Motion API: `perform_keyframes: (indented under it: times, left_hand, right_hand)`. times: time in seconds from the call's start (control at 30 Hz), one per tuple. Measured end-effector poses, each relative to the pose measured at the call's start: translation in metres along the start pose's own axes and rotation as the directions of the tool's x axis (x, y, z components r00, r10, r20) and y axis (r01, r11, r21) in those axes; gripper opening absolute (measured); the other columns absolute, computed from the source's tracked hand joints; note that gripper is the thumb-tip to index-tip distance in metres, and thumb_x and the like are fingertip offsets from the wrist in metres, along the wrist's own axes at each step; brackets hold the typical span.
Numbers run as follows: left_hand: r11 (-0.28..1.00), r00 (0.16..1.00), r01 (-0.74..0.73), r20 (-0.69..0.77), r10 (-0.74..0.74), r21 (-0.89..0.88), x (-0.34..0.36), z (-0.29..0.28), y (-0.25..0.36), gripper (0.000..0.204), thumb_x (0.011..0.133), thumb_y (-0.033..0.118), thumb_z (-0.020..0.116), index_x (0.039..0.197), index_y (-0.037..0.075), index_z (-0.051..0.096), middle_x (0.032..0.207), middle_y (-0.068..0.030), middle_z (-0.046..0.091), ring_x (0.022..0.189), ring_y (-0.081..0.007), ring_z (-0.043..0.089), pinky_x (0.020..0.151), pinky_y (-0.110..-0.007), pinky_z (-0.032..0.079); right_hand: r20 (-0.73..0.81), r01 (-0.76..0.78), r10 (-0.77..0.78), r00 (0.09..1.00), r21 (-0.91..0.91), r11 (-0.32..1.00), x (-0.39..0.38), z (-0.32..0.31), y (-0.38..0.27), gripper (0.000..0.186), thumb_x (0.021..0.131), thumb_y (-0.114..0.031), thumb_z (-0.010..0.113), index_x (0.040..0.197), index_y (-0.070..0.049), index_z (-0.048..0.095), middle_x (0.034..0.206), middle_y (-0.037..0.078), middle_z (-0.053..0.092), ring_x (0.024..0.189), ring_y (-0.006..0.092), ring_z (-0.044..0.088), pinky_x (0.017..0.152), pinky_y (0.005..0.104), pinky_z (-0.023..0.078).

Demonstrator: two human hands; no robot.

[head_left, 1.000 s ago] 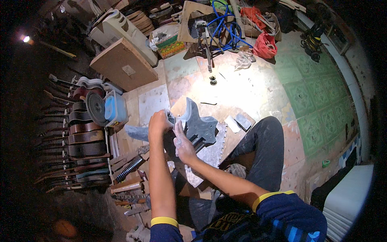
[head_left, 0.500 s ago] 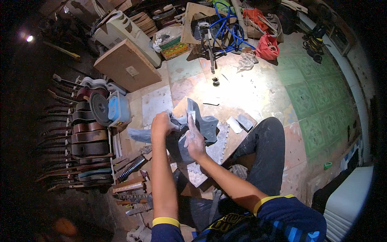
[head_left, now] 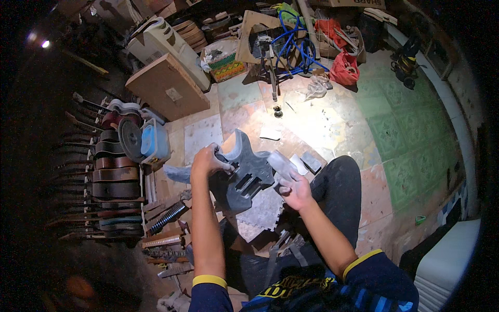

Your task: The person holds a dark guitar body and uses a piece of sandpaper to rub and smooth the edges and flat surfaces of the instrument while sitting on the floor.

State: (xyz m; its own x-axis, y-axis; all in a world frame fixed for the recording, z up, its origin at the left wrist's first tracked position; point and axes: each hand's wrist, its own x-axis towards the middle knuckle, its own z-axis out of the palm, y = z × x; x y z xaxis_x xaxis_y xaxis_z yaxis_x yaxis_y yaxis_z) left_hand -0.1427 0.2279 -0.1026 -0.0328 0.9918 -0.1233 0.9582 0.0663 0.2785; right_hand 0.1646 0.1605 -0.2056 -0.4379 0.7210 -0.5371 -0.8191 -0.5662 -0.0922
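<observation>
- The grey electric guitar body point(head_left: 244, 174) is held up over the person's lap, pickup cavities facing up, seemingly for working its surface.
- The left hand point(head_left: 207, 160) has its fingers wrapped round the upper horn, steadying it.
- The right hand point(head_left: 294, 190) pinches a pale sanding block point(head_left: 279, 163) against the right edge.
- Unfinished guitars point(head_left: 112, 171) stack at the left.

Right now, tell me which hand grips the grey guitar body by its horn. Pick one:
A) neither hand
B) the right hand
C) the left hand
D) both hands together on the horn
C: the left hand is closed around a horn of the grey guitar body, while the right hand holds a pale sanding sheet against its other side.
</observation>
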Motion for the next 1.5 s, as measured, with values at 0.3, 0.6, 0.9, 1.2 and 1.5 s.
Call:
perform_keyframes:
  times: [0.3,0.6,0.9,1.2,1.5]
  left_hand:
    - [0.988,0.991,0.135,0.005,-0.135,-0.070,-0.006,-0.005,0.024,0.057,0.069,0.051,0.081,0.100,0.003,0.077,0.096,-0.0197,0.075,0.090,-0.0333,0.073,0.083,-0.042,0.056]
    - [0.992,0.989,0.125,0.078,-0.122,-0.029,-0.008,-0.003,0.025,0.059,0.068,0.053,0.082,0.098,0.003,0.077,0.093,-0.0206,0.075,0.087,-0.0346,0.073,0.080,-0.042,0.056]
    - [0.993,0.996,0.091,-0.011,-0.092,-0.072,-0.026,0.001,0.033,0.055,0.083,0.051,0.068,0.099,-0.001,0.074,0.100,-0.0259,0.072,0.095,-0.0409,0.070,0.086,-0.046,0.054]
    - [0.983,0.979,0.108,-0.156,-0.131,-0.149,-0.070,0.005,0.084,0.046,0.084,0.036,0.072,0.112,-0.001,0.068,0.105,-0.0249,0.071,0.102,-0.0438,0.067,0.090,-0.050,0.053]
    - [0.942,0.991,0.083,0.074,-0.113,0.325,-0.159,-0.049,0.112,0.034,0.079,0.021,0.076,0.107,0.004,0.067,0.098,-0.0162,0.072,0.099,-0.0342,0.070,0.078,-0.047,0.055]
  right_hand:
    - [0.004,-0.070,0.070,0.998,0.064,0.995,-0.006,-0.040,-0.004,0.021,0.103,-0.026,0.053,0.115,-0.010,0.053,0.094,0.005,0.057,0.073,0.0168,0.051,0.059,0.0287,0.045]
    - [-0.028,-0.039,0.042,0.999,0.090,0.995,-0.006,-0.055,-0.014,0.026,0.103,-0.024,0.050,0.121,-0.006,0.055,0.098,0.004,0.062,0.072,0.0140,0.055,0.060,0.0272,0.047]
    - [-0.024,0.016,-0.016,1.000,-0.031,0.999,-0.024,-0.045,-0.014,0.036,0.097,-0.025,0.059,0.127,-0.007,0.053,0.108,0.005,0.060,0.080,0.0158,0.054,0.071,0.0319,0.050]
    - [0.026,0.155,-0.154,0.988,-0.282,0.947,-0.048,-0.034,-0.021,0.033,0.092,-0.015,0.067,0.123,-0.008,0.058,0.100,0.003,0.062,0.083,0.0153,0.059,0.070,0.0307,0.051]
    - [0.199,0.354,-0.294,0.935,-0.484,0.800,-0.066,0.030,-0.013,0.032,0.090,-0.016,0.076,0.117,-0.015,0.059,0.095,-0.004,0.062,0.082,0.0086,0.059,0.068,0.0289,0.049]
